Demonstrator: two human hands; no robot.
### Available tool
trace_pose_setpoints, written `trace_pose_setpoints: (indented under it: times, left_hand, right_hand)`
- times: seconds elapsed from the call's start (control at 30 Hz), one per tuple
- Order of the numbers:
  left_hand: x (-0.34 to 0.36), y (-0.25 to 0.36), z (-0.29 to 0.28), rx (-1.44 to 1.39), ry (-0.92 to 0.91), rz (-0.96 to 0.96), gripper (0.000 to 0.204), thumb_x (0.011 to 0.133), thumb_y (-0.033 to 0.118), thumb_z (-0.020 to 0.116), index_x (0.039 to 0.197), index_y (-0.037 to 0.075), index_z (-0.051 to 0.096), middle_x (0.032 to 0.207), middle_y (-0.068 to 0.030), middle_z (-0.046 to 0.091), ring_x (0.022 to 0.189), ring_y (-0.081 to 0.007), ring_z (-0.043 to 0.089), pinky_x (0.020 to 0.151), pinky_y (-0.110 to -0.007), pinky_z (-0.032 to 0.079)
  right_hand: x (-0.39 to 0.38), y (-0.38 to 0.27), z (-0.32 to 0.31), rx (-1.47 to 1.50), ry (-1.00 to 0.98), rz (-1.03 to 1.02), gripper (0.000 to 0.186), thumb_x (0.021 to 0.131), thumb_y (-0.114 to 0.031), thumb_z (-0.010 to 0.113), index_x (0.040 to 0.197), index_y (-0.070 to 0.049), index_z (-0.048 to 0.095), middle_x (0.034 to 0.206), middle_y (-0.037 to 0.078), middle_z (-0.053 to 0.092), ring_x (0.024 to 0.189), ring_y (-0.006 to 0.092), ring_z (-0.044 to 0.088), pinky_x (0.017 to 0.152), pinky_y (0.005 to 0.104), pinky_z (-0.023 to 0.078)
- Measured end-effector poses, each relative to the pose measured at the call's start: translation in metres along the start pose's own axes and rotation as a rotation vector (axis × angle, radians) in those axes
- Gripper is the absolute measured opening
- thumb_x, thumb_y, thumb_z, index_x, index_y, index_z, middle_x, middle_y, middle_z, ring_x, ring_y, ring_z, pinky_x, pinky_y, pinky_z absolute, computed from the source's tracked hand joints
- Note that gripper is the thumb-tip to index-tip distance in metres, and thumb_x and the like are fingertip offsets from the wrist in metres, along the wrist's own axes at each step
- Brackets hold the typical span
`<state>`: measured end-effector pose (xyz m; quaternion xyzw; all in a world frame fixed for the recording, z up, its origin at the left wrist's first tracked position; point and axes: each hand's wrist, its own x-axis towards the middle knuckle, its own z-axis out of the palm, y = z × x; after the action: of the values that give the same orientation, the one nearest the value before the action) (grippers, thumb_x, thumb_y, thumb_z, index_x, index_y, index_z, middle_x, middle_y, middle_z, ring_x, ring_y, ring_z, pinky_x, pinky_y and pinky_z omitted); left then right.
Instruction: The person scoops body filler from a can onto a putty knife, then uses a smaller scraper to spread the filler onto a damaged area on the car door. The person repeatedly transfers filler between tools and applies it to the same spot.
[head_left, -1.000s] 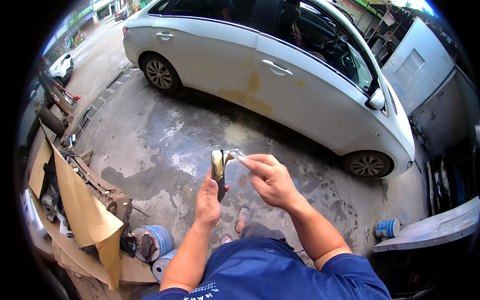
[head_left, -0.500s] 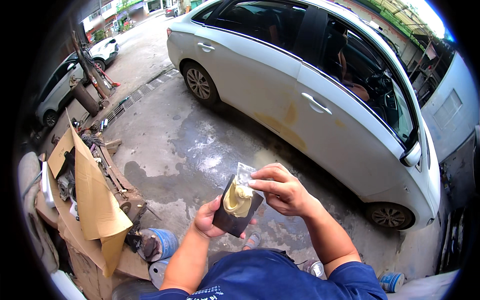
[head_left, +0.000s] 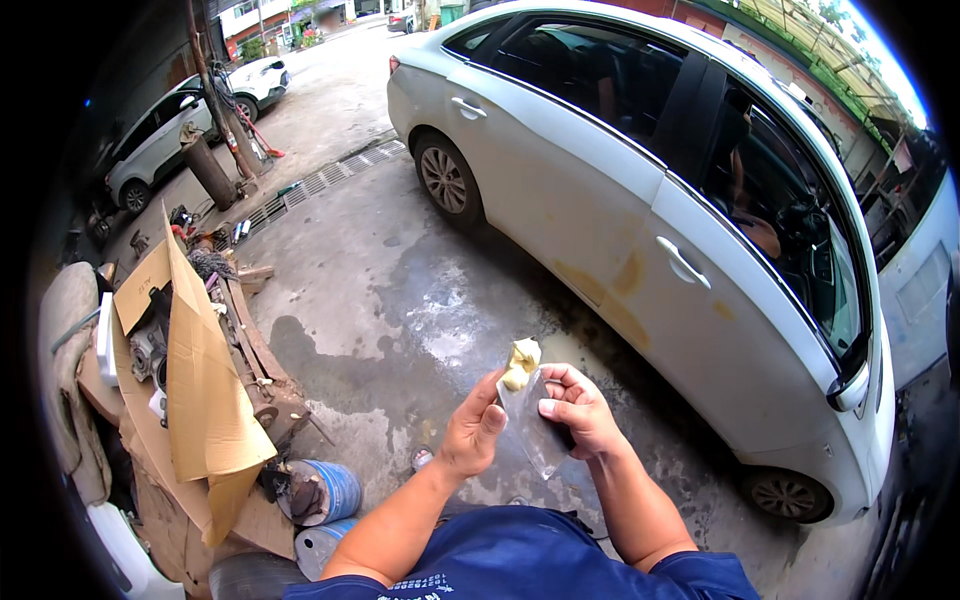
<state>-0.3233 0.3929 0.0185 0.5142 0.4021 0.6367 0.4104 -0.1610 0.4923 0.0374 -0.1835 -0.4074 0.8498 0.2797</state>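
In front of my chest, both hands work on a thin, grey, see-through-looking putty scraper that tapers toward its lower end. A lump of pale yellow putty sits at its upper end. My left hand is closed at the left edge, thumb raised, its fingertips partly hidden behind the scraper. At the right edge, my right hand is closed with the thumb pressed on a dark flat board, which shows only in part behind the scraper.
A white car stands ahead and to the right, with yellowish patches on its doors. At the left are a folded cardboard sheet, a clutter of parts and a blue can. A drain grate crosses the wet concrete floor.
The dark board, earlier face up in my left hand with putty spread on it, is now mostly hidden at my right hand. The putty is gathered at the scraper's upper end.
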Motion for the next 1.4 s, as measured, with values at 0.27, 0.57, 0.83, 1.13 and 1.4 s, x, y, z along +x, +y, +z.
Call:
trace_pose_setpoints:
  times: [0.27, 0.57, 0.83, 1.13, 1.4]
  left_hand:
    - [0.048, -0.020, -0.140, -1.050, -0.294, -0.534, 0.064, 0.095, 0.045, 0.050, 0.142, 0.005, 0.033, 0.130, -0.0211, 0.050, 0.106, -0.0431, 0.059, 0.076, -0.052, 0.056]
    - [0.122, -0.022, -0.230, -1.134, -0.255, -0.480, 0.065, 0.093, 0.049, 0.051, 0.141, 0.008, 0.035, 0.131, -0.0182, 0.051, 0.110, -0.0419, 0.058, 0.080, -0.055, 0.054]
    - [0.188, -0.045, -0.278, -0.539, 0.167, -0.166, 0.053, 0.103, 0.037, 0.039, 0.146, 0.007, 0.031, 0.134, -0.0048, 0.049, 0.114, -0.0140, 0.051, 0.092, -0.031, 0.045]
    - [0.282, -0.069, -0.322, -0.446, 0.296, -0.076, 0.050, 0.103, 0.036, 0.035, 0.142, 0.005, 0.036, 0.126, -0.0070, 0.053, 0.107, -0.0174, 0.055, 0.091, -0.034, 0.047]
    - [0.369, -0.086, -0.351, -1.217, -0.238, -0.417, 0.066, 0.094, 0.046, 0.051, 0.143, 0.006, 0.033, 0.135, -0.0247, 0.045, 0.116, -0.0506, 0.050, 0.072, -0.059, 0.057]
  right_hand:
    - [0.093, -0.066, 0.040, -0.823, -0.415, -0.661, 0.043, 0.077, 0.012, 0.056, 0.116, -0.003, 0.061, 0.122, 0.015, 0.056, 0.112, 0.0275, 0.057, 0.097, 0.0387, 0.045]
    - [0.223, -0.033, 0.070, -1.573, 0.025, -0.522, 0.042, 0.077, 0.006, 0.056, 0.115, -0.007, 0.066, 0.113, 0.015, 0.061, 0.100, 0.0304, 0.060, 0.084, 0.0372, 0.051]
    - [0.304, 0.017, 0.093, -1.516, 0.097, -0.590, 0.042, 0.079, 0.006, 0.059, 0.118, -0.007, 0.064, 0.112, 0.014, 0.061, 0.101, 0.0317, 0.058, 0.087, 0.0388, 0.048]
    - [0.412, -0.015, 0.052, -1.431, -0.003, -0.747, 0.046, 0.073, 0.009, 0.059, 0.117, -0.006, 0.064, 0.110, 0.014, 0.061, 0.098, 0.0314, 0.058, 0.086, 0.0390, 0.048]
    - [0.511, -0.132, 0.002, -1.339, -0.428, -0.857, 0.056, 0.064, 0.011, 0.057, 0.116, -0.009, 0.066, 0.114, 0.012, 0.060, 0.103, 0.0315, 0.057, 0.089, 0.0410, 0.048]
